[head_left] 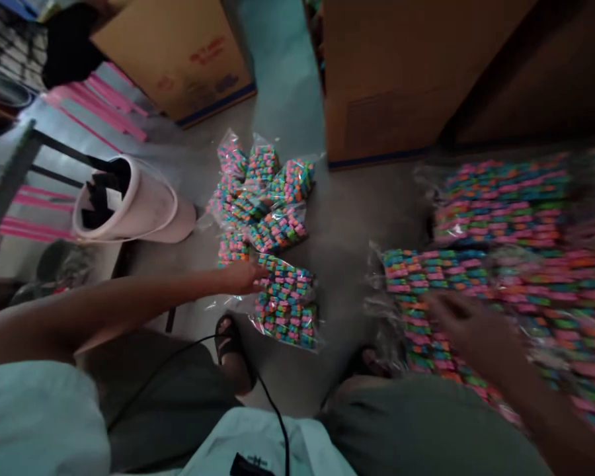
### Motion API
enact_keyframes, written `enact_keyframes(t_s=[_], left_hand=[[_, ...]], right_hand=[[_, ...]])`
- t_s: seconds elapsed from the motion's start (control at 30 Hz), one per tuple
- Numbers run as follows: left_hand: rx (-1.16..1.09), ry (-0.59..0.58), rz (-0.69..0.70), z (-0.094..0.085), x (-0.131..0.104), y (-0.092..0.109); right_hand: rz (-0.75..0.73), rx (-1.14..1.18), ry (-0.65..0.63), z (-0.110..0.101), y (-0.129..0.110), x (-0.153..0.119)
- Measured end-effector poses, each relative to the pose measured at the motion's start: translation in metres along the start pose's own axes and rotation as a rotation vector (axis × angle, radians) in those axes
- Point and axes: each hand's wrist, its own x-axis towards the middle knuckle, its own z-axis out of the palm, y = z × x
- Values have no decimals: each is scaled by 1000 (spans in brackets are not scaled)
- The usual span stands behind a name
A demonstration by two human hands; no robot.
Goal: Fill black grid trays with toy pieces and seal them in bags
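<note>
My left hand (242, 276) is closed on the left edge of a clear plastic bag (287, 301) packed with small pink, blue, green and orange pieces. The bag is on the floor in front of my left foot, beside a pile of similar bags (280, 228). My right hand (463, 320), a little blurred, is over a larger spread of filled clear bags (436, 268) at the right. Its thumb and fingers are apart, with nothing visible between them. I cannot make out what the small pieces are.
A white bucket (151, 205) with dark items inside leans at the left, near a dark metal frame (10, 172) and pink bars (104, 106). Large cardboard boxes (183, 59) stand at the back. A black cable (272, 403) hangs across my lap.
</note>
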Motion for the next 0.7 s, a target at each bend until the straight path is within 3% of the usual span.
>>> enact_keyframes(t_s=[0.07,0.13,0.17,0.27,0.37,0.53,0.7], left_hand=[[29,-91,-69,35,-28,0],[37,-148,-148,62,-44,6],[34,-154,-175,73,-49,9],[25,-77,-192,97,-58,5],[64,20,-196,108,-62,-11],[3,45,-264,110,-58,-42],[-175,101,-449,110,-48,-52]], right_hand=[[-26,40,-228,52,-37,16],[-21,75,-527,104,-60,35],[1,80,-615,128,-66,44],[42,74,-568,180,-73,57],[31,160,-509,201,-74,53],[-8,398,-627,209,-81,44],[102,475,-353,213,-83,48]])
